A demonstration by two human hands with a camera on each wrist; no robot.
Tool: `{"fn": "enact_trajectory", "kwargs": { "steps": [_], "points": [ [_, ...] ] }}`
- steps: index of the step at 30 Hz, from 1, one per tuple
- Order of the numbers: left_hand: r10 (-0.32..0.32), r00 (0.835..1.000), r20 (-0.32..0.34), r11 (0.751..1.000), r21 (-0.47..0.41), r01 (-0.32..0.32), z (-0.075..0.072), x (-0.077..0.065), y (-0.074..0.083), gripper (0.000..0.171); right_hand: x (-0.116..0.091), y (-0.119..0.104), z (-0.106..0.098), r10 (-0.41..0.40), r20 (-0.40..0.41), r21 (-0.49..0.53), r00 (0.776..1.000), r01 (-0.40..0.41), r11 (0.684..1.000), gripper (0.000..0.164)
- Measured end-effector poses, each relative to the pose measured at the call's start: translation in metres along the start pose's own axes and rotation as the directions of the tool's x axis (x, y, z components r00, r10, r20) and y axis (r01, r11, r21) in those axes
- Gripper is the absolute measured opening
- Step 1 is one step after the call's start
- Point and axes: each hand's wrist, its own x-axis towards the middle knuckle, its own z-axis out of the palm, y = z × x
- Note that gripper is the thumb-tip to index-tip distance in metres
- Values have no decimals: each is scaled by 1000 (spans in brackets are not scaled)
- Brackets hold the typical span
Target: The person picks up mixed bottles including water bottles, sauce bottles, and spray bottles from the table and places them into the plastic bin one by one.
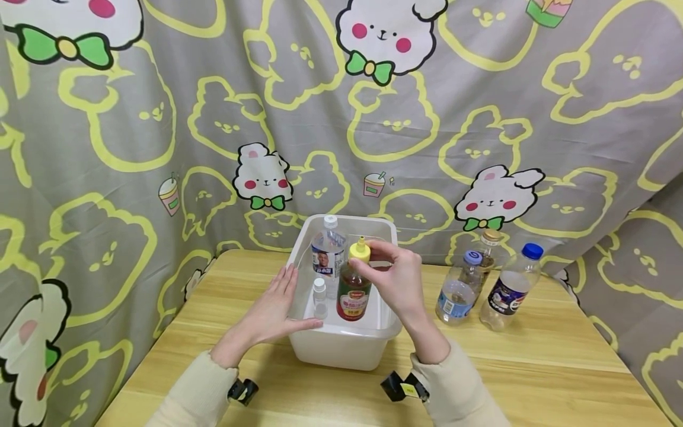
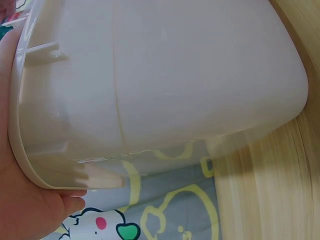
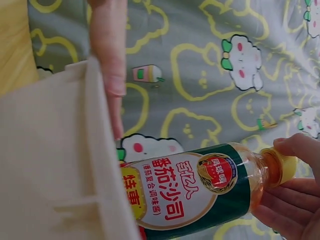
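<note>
My right hand (image 1: pixel 397 279) pinches a ketchup bottle (image 1: pixel 353 296) by its yellow nozzle cap (image 1: pixel 360 251), thumb on the near side. The bottle stands upright, its lower part inside a white plastic bin (image 1: pixel 341 350); in the right wrist view its green label (image 3: pixel 235 187) shows above the bin's rim. My left hand (image 1: pixel 269 302) rests on the bin's left and front rim, fingers straight and thumb spread. Also inside the bin are a clear bottle with a white cap (image 1: pixel 329 249) and a small clear vial (image 1: pixel 319 299), both left of the ketchup.
Right of the bin, on the wooden table (image 1: pixel 533 379), stand a small bottle with a purple-blue cap (image 1: pixel 457 293), a gold-capped bottle (image 1: pixel 488 255) and a blue-capped bottle (image 1: pixel 509 290). A patterned grey curtain (image 1: pixel 320 130) hangs behind.
</note>
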Motion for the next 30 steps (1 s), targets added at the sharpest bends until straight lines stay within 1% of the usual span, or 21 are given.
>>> {"fn": "enact_trajectory", "kwargs": {
  "steps": [3,9,14,24,30],
  "points": [
    [-2,1000,4,1000,-3,2,0,1,0,112,1,19,9,-21,0,0,1000,21,1000,29],
    [-9,1000,9,1000,-9,9,0,1,0,112,0,28,24,-20,6,6,1000,20,1000,27],
    [5,1000,3,1000,2,-5,0,2,0,111,-1,32,34,-5,47,35,999,4,999,25],
    [1,1000,9,1000,0,-1,0,1,-1,112,-3,39,51,5,129,-35,992,-1,999,24],
    [2,1000,7,1000,2,-2,1,1,-1,112,-4,39,58,44,159,-90,986,-30,995,25]
  ]
}}
